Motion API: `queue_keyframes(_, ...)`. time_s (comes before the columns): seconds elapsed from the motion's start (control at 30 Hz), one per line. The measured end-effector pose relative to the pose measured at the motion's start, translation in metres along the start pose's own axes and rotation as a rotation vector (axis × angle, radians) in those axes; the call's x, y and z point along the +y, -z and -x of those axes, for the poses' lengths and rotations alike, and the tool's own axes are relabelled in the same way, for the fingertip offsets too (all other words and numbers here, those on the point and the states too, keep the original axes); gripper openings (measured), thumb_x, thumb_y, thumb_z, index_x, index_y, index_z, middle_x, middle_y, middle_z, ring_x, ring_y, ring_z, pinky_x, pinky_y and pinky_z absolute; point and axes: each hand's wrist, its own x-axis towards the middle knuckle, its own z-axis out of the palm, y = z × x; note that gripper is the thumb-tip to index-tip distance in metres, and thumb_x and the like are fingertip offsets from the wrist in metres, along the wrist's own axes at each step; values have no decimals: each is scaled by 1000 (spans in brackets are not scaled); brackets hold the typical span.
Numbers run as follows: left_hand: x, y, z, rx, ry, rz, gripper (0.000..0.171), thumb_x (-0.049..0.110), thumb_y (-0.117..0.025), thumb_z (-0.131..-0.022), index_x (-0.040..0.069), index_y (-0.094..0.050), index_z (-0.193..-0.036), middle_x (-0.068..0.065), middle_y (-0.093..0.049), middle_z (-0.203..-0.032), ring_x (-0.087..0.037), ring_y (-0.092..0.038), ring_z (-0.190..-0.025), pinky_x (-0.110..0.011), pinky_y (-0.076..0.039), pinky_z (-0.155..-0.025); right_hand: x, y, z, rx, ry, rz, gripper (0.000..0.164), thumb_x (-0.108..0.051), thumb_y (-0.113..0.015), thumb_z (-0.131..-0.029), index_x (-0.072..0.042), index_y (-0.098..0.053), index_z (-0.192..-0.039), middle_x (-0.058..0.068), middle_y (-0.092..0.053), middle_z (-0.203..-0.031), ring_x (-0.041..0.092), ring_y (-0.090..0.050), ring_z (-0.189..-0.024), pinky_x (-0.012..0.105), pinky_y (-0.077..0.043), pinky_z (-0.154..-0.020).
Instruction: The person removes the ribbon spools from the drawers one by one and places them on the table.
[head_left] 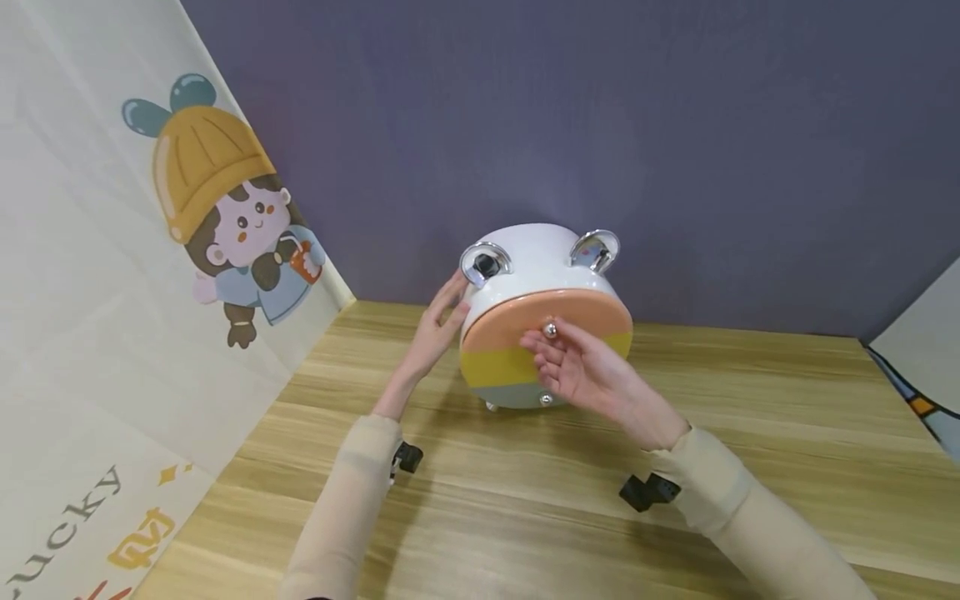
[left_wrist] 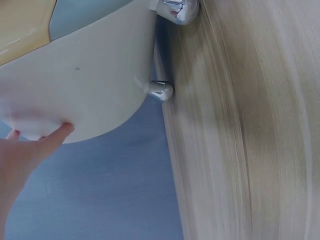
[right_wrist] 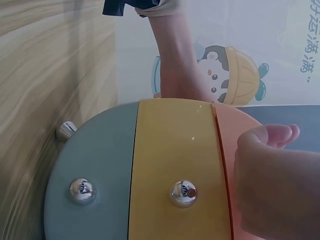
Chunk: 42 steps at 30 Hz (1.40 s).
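A white rounded box (head_left: 537, 258) with shiny silver ears stands on the wooden table; its front has orange-pink, yellow and grey-green drawers. My left hand (head_left: 440, 327) rests against the box's left side with its fingers extended, and in the left wrist view a fingertip presses the white wall (left_wrist: 90, 80). At the front, my right hand (head_left: 585, 371) has thumb and fingers about the silver knob (head_left: 551, 330) of the top drawer (head_left: 502, 321). In the right wrist view that hand (right_wrist: 275, 180) hides the top knob; the middle knob (right_wrist: 183, 193) and lower knob (right_wrist: 82, 190) show.
The wooden table (head_left: 480, 517) meets a dark blue-purple wall (head_left: 525, 125) close behind the box. On the left is a white panel (head_left: 75, 292) with a cartoon figure and lettering. Short silver feet (left_wrist: 162, 90) raise the box off the tabletop.
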Motion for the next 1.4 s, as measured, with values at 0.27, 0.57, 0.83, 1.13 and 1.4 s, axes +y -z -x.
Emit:
queue_keyframes(0.27,0,0,3,-14,20,11,59,42,-51,-102,13,-40,-152,1,-22,-167,-23,-16,-156,-53,-13,-128,6,2,7,10,-7,7,37,-35,-36,-108,-10,-62,-101,3,-75,-97,10,-66,-81,16,-54,-70)
queue_keyframes(0.57,28,3,8,-43,48,33,49,11,-48,-104,0,-37,-150,-12,-20,-166,-30,-16,-155,-48,-13,-129,11,2,17,-21,-22,6,39,-36,-35,-108,-10,-63,-102,3,-73,-98,10,-64,-82,16,-52,-70)
queue_keyframes(0.83,-5,1,1,-12,27,29,49,17,-49,-105,8,-39,-152,-4,-21,-167,-25,-17,-156,-48,-13,-129,16,1,29,-63,-32,20,38,-35,-33,-109,-10,-61,-106,2,-72,-99,8,-65,-86,14,-52,-71)
queue_keyframes(1.13,-6,0,0,-24,-9,29,63,49,-51,-100,16,-40,-152,4,-22,-167,-22,-17,-156,-53,-12,-128,21,2,41,-147,-42,36,46,-33,-28,-110,-7,-65,-106,2,-74,-100,9,-66,-86,14,-54,-75)
queue_keyframes(1.4,1,-1,0,-12,33,15,49,15,-46,-105,14,-37,-153,1,-20,-167,-21,-15,-156,-53,-11,-128,25,-1,53,-164,-64,70,49,-33,-25,-110,-7,-67,-106,2,-75,-100,7,-67,-85,15,-56,-77)
